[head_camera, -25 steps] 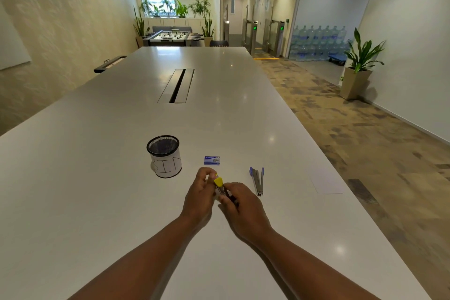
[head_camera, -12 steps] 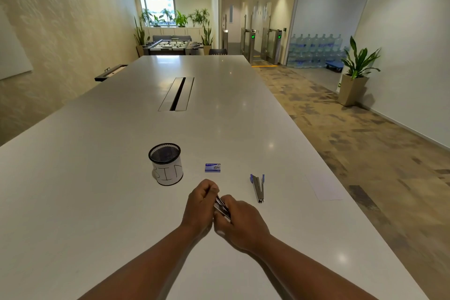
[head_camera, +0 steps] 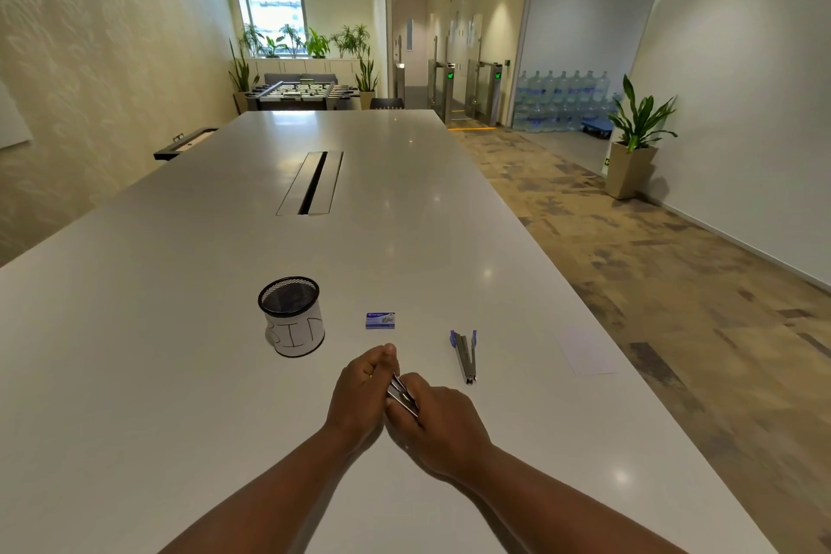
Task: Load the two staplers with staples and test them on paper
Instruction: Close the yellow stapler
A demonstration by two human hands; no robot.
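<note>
Mesh, black and fine, is forming the rim of a small bin [head_camera: 292, 316], which is being taken as the landmark; it is standing upright on the white table [head_camera: 135, 351], wrapped in paper with hand-drawn letters. Just right of the bin a small blue staple box [head_camera: 380, 320] is lying flat, apparently shut, though that is too small to be told for certain.

Nearer the camera than the bin, and to its right, a metal stapler [head_camera: 401, 394] is being gripped between both hands. The left hand [head_camera: 362, 391] is being curled around the far end, fingers closed and the thumb pressed on top; a speck of yellow is showing at its knuckles. The right hand [head_camera: 438, 416] is being wrapped over the near end, fingers folded down tight. Whether the stapler's tray is open is hidden by the fingers, and no staples are being seen.

Further right of the bin, well apart from the hands, a second stapler [head_camera: 465, 356] with blue trim is lying on the table, splayed open at its far end. Furthest right, near the table edge, a sheet of white paper [head_camera: 584, 351] is lying flat.

Several risks are being judged from here. A fingertip is being exposed to pinching if the sprung top is snapping shut. The stapler is being held by its ends only, so it is likely to slip if the top is forced. The paper, lying close to the edge, is being left liable to slide off.
</note>
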